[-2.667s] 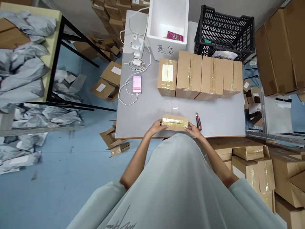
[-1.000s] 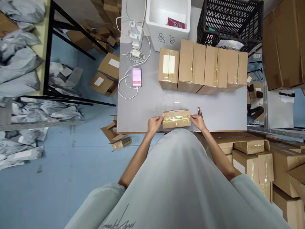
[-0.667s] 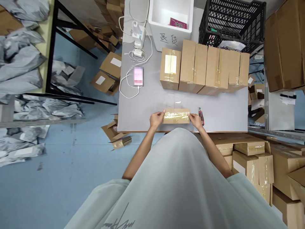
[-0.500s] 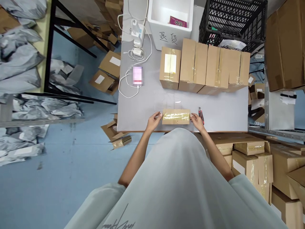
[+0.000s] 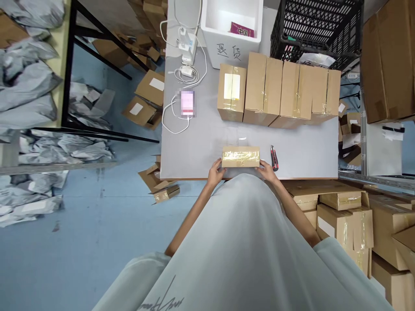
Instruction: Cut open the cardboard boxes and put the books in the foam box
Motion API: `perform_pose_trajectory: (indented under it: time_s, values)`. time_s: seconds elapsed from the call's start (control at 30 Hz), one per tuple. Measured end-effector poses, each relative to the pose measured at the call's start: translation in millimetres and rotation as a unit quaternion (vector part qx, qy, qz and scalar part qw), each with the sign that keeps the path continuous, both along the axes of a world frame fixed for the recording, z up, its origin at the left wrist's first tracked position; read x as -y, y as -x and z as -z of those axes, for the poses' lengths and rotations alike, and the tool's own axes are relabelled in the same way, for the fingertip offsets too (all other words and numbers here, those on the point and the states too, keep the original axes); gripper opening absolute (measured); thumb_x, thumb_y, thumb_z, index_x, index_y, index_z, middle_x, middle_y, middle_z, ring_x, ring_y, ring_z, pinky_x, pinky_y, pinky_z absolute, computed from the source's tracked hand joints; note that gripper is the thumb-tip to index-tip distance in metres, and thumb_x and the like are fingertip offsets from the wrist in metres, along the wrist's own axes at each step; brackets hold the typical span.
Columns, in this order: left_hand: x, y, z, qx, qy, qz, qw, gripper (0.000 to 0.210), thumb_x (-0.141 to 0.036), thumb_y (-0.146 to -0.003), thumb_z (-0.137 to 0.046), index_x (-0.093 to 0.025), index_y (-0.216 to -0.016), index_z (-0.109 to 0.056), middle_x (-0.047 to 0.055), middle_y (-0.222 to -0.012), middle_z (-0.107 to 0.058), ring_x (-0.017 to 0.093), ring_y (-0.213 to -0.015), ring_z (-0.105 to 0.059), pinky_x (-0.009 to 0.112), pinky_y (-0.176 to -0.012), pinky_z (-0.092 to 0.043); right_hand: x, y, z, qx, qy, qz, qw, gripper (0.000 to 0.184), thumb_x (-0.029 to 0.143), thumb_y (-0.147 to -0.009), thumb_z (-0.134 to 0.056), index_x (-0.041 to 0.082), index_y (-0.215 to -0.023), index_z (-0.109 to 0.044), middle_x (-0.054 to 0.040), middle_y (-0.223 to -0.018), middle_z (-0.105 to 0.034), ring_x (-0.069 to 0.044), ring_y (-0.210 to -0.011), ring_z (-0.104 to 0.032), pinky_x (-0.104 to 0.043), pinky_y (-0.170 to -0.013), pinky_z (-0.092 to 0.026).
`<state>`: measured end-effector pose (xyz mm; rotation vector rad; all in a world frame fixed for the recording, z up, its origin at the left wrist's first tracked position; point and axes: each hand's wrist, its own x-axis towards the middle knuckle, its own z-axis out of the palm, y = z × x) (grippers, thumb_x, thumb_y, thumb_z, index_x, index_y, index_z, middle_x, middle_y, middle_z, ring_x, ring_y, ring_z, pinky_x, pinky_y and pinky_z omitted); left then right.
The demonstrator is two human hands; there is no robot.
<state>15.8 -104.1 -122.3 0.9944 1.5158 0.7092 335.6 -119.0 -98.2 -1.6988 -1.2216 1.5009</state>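
Note:
A small cardboard box (image 5: 241, 156) with shiny clear tape across its top is at the front of the grey table (image 5: 194, 151). My left hand (image 5: 216, 172) grips its left end, fingers along the side and thumb near the front corner. At the opposite end my right hand (image 5: 267, 171) holds the box the same way. Just right of that hand lies a red and black utility knife (image 5: 274, 158). The box's underside is hidden.
Several taped cardboard boxes (image 5: 262, 88) stand in a row behind. A white foam bin (image 5: 231, 47) and a black plastic crate (image 5: 316, 43) are at the back. A phone (image 5: 187, 103) on a cable lies left. More cartons (image 5: 343, 224) are stacked at lower right.
Both hands have closed in on the box's ends, the left one moving right and down. The box has shifted very slightly up and right in view. The knife stays in place.

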Motion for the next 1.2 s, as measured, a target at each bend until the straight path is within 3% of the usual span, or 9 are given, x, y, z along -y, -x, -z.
perform_pose_trajectory:
  time_s: [0.17, 0.27, 0.43, 0.6, 0.73, 0.93, 1.1, 1.2]
  values:
    - [-18.1, 0.0, -24.5, 0.017, -0.024, -0.005, 1.0, 0.063, -0.051, -0.093, -0.075, -0.019, -0.146, -0.072, 0.016, -0.157, -0.069, 0.033, -0.149, -0.063, 0.049, -0.126, -0.051, -14.9, -3.2, -12.5, 0.017, -0.007, 0.049, 0.999, 0.067, 0.07, -0.088, -0.077, 0.021, -0.133, -0.075, -0.0147, -0.129, -0.082, -0.035, -0.128, -0.076, -0.057, -0.117, -0.06]
    - [-31.6, 0.5, -39.1, 0.001, -0.033, -0.019, 0.999, 0.063, -0.059, -0.093, -0.077, -0.016, -0.139, -0.076, 0.017, -0.146, -0.075, 0.032, -0.133, -0.073, 0.048, -0.12, -0.057, -23.6, -3.9, -17.4, 0.053, -0.024, 0.087, 0.995, 0.076, 0.078, -0.087, -0.076, 0.021, -0.138, -0.072, -0.0157, -0.12, -0.083, -0.035, -0.12, -0.079, -0.056, -0.113, -0.062]
    - [-46.4, 1.7, -49.7, -0.003, -0.024, -0.004, 1.0, 0.062, -0.063, -0.094, -0.076, -0.016, -0.135, -0.078, 0.016, -0.138, -0.079, 0.03, -0.121, -0.076, 0.045, -0.109, -0.062, -34.5, -1.7, -18.1, 0.024, -0.037, 0.1, 0.994, 0.086, 0.084, -0.085, -0.075, 0.02, -0.142, -0.071, -0.0181, -0.132, -0.079, -0.034, -0.128, -0.075, -0.051, -0.117, -0.06]
    - [-47.1, 2.7, -37.2, -0.007, 0.002, 0.001, 1.0, 0.067, -0.048, -0.083, -0.088, -0.015, -0.14, -0.076, 0.015, -0.133, -0.079, 0.027, -0.112, -0.076, 0.044, -0.104, -0.063, -39.4, -1.3, -11.1, -0.03, -0.022, 0.073, 0.997, 0.084, 0.075, -0.081, -0.083, 0.018, -0.141, -0.073, -0.0187, -0.136, -0.079, -0.039, -0.132, -0.074, -0.059, -0.119, -0.058]
    - [-50.3, -0.6, -24.1, -0.016, -0.01, -0.027, 0.999, 0.061, -0.053, -0.086, -0.084, -0.015, -0.133, -0.078, 0.017, -0.133, -0.079, 0.03, -0.116, -0.076, 0.045, -0.104, -0.062, -46.9, 0.4, -6.5, 0.007, -0.034, 0.075, 0.997, 0.069, 0.069, -0.086, -0.079, 0.02, -0.134, -0.079, -0.0163, -0.132, -0.082, -0.039, -0.129, -0.076, -0.06, -0.12, -0.056]
    - [-71.4, -13.9, -16.2, -0.029, -0.036, -0.051, 0.998, 0.052, -0.059, -0.091, -0.078, -0.015, -0.119, -0.081, 0.017, -0.128, -0.081, 0.031, -0.118, -0.075, 0.044, -0.107, -0.06, -70.7, 8.3, -6.5, 0.067, -0.043, 0.106, 0.991, 0.065, 0.072, -0.091, -0.073, 0.018, -0.127, -0.082, -0.0159, -0.129, -0.084, -0.036, -0.122, -0.078, -0.051, -0.114, -0.059]
    - [-79.7, -13.6, -9.1, -0.011, -0.002, -0.083, 0.996, 0.059, -0.068, -0.101, -0.061, -0.017, -0.124, -0.077, 0.017, -0.126, -0.08, 0.029, -0.116, -0.075, 0.041, -0.101, -0.061, -83.9, -2.2, -9.3, 0.091, -0.058, 0.055, 0.993, 0.061, 0.076, -0.097, -0.06, 0.022, -0.115, -0.085, -0.0058, -0.114, -0.087, -0.031, -0.116, -0.077, -0.044, -0.105, -0.062]
    - [-77.9, -13.9, -5.4, -0.007, 0.028, -0.086, 0.996, 0.06, -0.07, -0.105, -0.051, -0.018, -0.124, -0.075, 0.019, -0.127, -0.079, 0.03, -0.12, -0.074, 0.042, -0.099, -0.061, -82.0, -19.7, -13.4, 0.115, -0.054, 0.061, 0.99, 0.064, 0.075, -0.099, -0.054, 0.02, -0.111, -0.084, -0.0085, -0.106, -0.087, -0.032, -0.114, -0.077, -0.044, -0.103, -0.063]
